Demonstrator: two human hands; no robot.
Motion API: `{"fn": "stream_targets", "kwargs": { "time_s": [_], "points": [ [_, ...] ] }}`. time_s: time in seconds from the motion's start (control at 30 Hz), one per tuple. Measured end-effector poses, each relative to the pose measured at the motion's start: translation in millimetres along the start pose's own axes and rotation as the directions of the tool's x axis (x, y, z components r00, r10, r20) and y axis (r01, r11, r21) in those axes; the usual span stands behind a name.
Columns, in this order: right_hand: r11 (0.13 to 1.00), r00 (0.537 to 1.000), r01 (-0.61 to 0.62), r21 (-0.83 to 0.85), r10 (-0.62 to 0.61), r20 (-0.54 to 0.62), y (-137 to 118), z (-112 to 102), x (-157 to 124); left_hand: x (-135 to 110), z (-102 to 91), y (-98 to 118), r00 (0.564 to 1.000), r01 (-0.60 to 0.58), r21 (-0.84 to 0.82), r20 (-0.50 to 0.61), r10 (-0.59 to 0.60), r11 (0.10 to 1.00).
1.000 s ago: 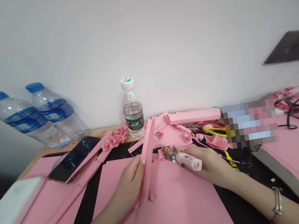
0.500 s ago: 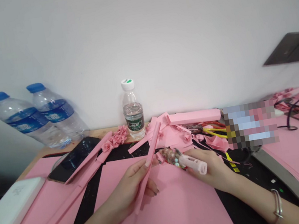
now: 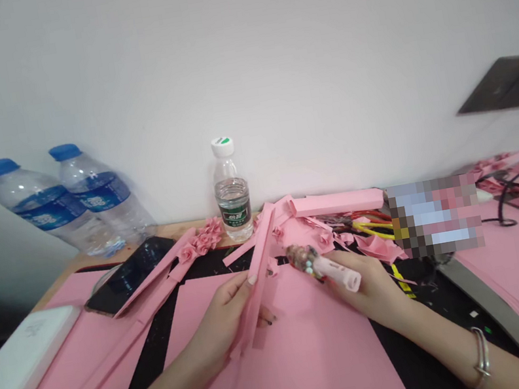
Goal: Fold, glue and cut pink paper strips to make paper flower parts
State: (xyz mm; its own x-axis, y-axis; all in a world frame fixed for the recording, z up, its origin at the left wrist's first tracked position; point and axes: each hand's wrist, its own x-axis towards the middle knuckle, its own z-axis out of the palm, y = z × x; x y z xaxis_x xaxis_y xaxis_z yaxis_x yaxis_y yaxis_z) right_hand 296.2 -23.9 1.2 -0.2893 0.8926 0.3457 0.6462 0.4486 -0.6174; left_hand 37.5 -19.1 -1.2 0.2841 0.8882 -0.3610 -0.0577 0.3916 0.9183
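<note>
- Head view: the left hand [image 3: 218, 321] grips a folded pink paper strip [image 3: 258, 271], its fingers [image 3: 239, 285] closed around the strip's lower part.
- The strip's long axis runs from near the person up and away toward the wall, leaning right at its far end, which stands above the worktop.
- The right hand [image 3: 369, 285] has its fingers wrapped around a small white-and-pink tool [image 3: 337, 273]; its beaded, mottled end points left, just beside the strip but not touching it.
- A silver bangle [image 3: 480, 353] circles the right wrist.
- Both hands hover over a pink paper sheet [image 3: 312, 365] lying on a black mat [image 3: 153, 365].
- On the wooden worktop [image 3: 180, 229] are a phone [image 3: 130, 286], a white box [image 3: 14, 368], paper roses [image 3: 206, 235], pink scraps [image 3: 305, 230] and red and yellow wires [image 3: 370, 230].
- Two blue-capped water bottles [image 3: 43, 207] lean against a white wall [image 3: 237, 59]; a smaller bottle [image 3: 231, 192] stands upright.
- A pixelated patch [image 3: 435, 216] hides part of the right side.
</note>
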Motion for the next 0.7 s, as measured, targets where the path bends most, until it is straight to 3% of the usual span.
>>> {"fn": "stream_targets", "kwargs": {
  "time_s": [0.1,0.2,0.43,0.57,0.7],
  "points": [
    [1.000,0.986,-0.026,0.000,0.025,-0.163,3.4,-1.1,1.1,-1.0,1.1,3.5,0.998,-0.029,0.050,-0.063,0.032,0.998],
    [0.998,0.965,-0.066,-0.016,0.059,-0.255,7.6,-1.2,2.3,-0.5,1.7,5.3,0.994,-0.044,0.083,-0.097,0.052,0.996],
    [0.988,0.946,-0.117,0.096,0.140,-0.291,7.7,-0.8,1.9,-0.2,3.0,6.5,0.984,-0.097,0.120,-0.139,0.113,0.988],
    [0.897,0.874,-0.189,0.399,0.339,-0.348,4.7,-1.7,5.4,-0.3,2.2,6.0,0.985,-0.117,0.167,-0.104,0.135,0.979],
    [0.687,0.747,-0.089,0.721,0.525,-0.408,1.5,-6.8,13.8,-1.6,0.3,3.5,0.970,-0.195,0.264,-0.090,0.226,0.945]
  ]
}}
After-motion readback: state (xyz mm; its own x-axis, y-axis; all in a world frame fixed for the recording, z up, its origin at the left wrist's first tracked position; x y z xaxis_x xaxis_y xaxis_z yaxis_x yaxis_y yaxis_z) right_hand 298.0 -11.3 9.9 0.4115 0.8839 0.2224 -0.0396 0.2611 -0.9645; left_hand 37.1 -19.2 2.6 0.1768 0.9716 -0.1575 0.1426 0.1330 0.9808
